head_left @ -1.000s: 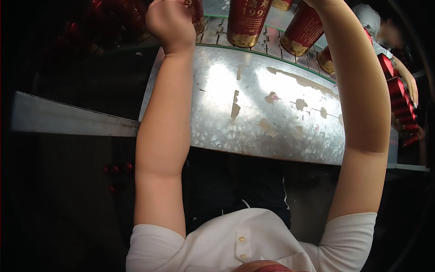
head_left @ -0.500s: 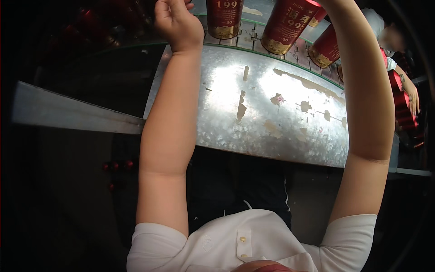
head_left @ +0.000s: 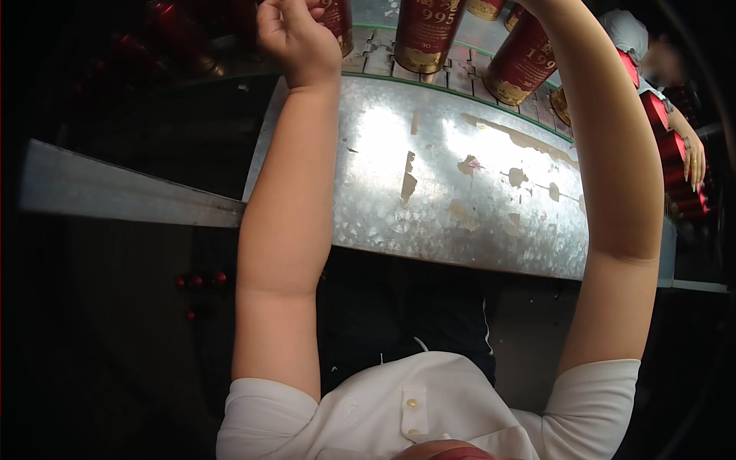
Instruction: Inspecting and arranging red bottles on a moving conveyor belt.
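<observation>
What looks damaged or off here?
The metal plate by the conveyor has patches of flaked, peeling coating. The red cans stand upright. The left hand is closed beside one.

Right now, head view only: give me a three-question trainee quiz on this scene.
1. True or false: the left hand is curled up beside a red can on the slatted conveyor.
2. What lies between the conveyor and the person? A) scuffed metal plate B) wooden board C) blue cloth
3. Is the right hand in view?

Key:
1. True.
2. A.
3. No; the right forearm runs out of the top edge, so that hand is hidden.
</observation>
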